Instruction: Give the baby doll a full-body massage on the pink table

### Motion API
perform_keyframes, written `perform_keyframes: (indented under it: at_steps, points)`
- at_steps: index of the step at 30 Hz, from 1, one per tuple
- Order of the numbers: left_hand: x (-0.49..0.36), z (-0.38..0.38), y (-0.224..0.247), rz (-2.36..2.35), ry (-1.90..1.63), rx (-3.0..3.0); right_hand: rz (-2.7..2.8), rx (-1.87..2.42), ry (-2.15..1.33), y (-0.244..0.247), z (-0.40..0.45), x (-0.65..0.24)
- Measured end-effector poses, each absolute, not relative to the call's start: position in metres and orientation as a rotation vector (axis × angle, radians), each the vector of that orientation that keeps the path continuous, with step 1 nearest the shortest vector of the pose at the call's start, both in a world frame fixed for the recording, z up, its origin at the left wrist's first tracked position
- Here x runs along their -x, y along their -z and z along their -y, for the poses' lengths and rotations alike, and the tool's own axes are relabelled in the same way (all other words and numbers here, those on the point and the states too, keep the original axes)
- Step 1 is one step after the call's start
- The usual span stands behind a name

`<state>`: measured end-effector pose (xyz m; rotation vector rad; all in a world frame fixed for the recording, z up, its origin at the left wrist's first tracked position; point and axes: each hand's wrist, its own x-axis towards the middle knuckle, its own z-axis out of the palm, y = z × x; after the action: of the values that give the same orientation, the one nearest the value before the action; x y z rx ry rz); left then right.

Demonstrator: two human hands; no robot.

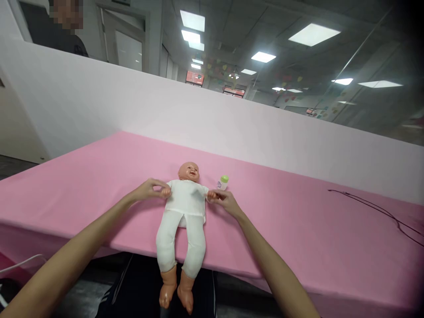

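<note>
Doll (pixel 185 196), round head (pixel 189 171) prob. vinyl

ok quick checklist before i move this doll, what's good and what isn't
1. Smiling baby doll in white clothes lying face up: ok.
2. Left hand at one of the doll's hands: ok, fingers around it.
3. Right hand at its other hand: ok, fingers around it.
4. Doll fully on the pink-covered table: not ok, its feet stick out past the near edge.
5. Small clear bottle with lime-green cap clear of the right hand: cannot tell, it is right behind the fingers.
6. Thin black cable away from the doll: ok, it lies far to the right.
</note>
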<state>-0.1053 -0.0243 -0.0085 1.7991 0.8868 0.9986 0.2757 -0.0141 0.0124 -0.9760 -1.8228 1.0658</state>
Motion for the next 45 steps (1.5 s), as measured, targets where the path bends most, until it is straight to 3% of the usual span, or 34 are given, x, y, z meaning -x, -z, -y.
perform_keyframes:
  at_steps: [4, 12, 15, 20, 28, 32, 39, 45]
  points:
    - [0.081, -0.032, -0.007, -1.111, -1.294, -1.398, 1.452, 1.028, -0.952, -0.010, -0.053, -0.250]
    - [0.049, -0.091, 0.019, -1.602, -1.114, -0.969, 1.150, 1.446, -0.961, 0.037, -0.108, -0.221]
    - [0.055, -0.082, 0.021, -1.572, -1.113, -0.979, 1.151, 1.416, -0.967, 0.034, -0.099, -0.226]
    - [0.089, -0.036, 0.003, -1.132, -1.346, -1.355, 1.393, 1.120, -1.137, 0.005, -0.055, -0.258]
    - [0.116, 0.045, 0.016, -0.840, -0.820, -1.993, 2.088, 0.941, -1.255, 0.001, 0.040, -0.293]
    - [0.114, 0.049, 0.025, -0.836, -0.845, -1.965, 2.031, 0.963, -1.219, 0.007, 0.042, -0.293]
    - [0.079, -0.028, -0.006, -1.110, -1.336, -1.443, 1.502, 1.008, -1.022, -0.008, -0.045, -0.250]
    - [0.050, -0.089, 0.016, -1.605, -1.200, -1.076, 1.193, 1.401, -0.994, 0.026, -0.103, -0.224]
